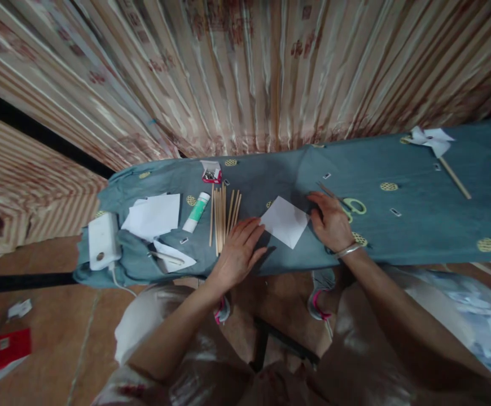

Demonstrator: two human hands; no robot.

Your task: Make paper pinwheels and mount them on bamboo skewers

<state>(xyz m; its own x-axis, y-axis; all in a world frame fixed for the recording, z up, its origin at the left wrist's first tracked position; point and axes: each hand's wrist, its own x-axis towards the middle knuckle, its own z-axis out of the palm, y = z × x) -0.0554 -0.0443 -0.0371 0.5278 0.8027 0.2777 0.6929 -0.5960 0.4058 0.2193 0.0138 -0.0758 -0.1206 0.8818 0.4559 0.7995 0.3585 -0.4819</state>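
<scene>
A white square of paper (285, 223) lies turned corner-up on the blue-green cloth between my two hands. My left hand (237, 249) is open, its fingers stretched out flat at the paper's left corner, with the thumb apart. At the right corner, my right hand (332, 223) rests with fingers apart and the thumb close to the paper's edge. Scissors with pale green handles (360, 212) lie just beyond that hand, which partly covers them. Several thin wooden sticks (221, 214) lie side by side beyond my left hand.
A glue stick (197, 212), an open red box (212, 176) of small metal pieces, stacked white paper (156, 217), a slim pen-like tool (168, 258) and a white corded device (102, 242) occupy the left. A paper pinwheel (440, 145) on a stick lies far right. A curtain (249, 84) hangs behind.
</scene>
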